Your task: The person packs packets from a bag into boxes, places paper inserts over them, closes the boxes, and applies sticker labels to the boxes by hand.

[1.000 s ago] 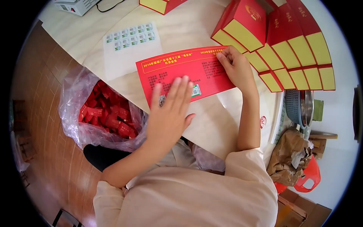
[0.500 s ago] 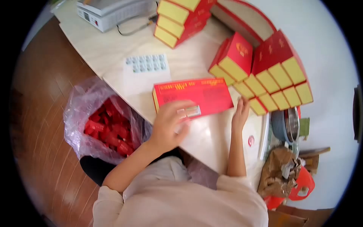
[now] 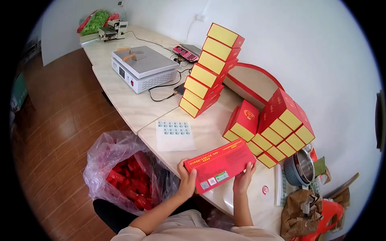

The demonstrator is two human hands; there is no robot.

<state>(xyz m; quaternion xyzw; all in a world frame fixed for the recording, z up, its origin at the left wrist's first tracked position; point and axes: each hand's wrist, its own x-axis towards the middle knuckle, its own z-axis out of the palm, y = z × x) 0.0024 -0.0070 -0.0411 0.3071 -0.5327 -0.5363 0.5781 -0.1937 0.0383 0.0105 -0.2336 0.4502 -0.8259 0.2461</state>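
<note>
Slanting across the near edge of the surface (image 3: 207, 134), a red box (image 3: 219, 160) is held between two hands, its printed face turned up. Its left end is grasped by the left hand (image 3: 186, 182), placed at the box's eight o'clock, with the thumb laid over the edge. Its right end is gripped by the right hand (image 3: 243, 181), at four o'clock. Whether the box's underside is touched by the surface cannot be told. A green-and-white sticker (image 3: 221, 176) is borne on the printed face, close to the lower edge. Measured from the box, a sheet of stickers (image 3: 175, 136) is laid flat at ten o'clock, and a white machine (image 3: 146, 66) is placed farther off at eleven. A tall stack of boxes (image 3: 205, 76) is seen at twelve o'clock, leaning slightly; more red-and-yellow boxes (image 3: 277, 128) are piled at two. At nine o'clock, below the surface, red packets (image 3: 134, 180) are contained in a clear plastic bag (image 3: 98, 164). A metal bowl (image 3: 306, 165) is seen at three o'clock.
</note>
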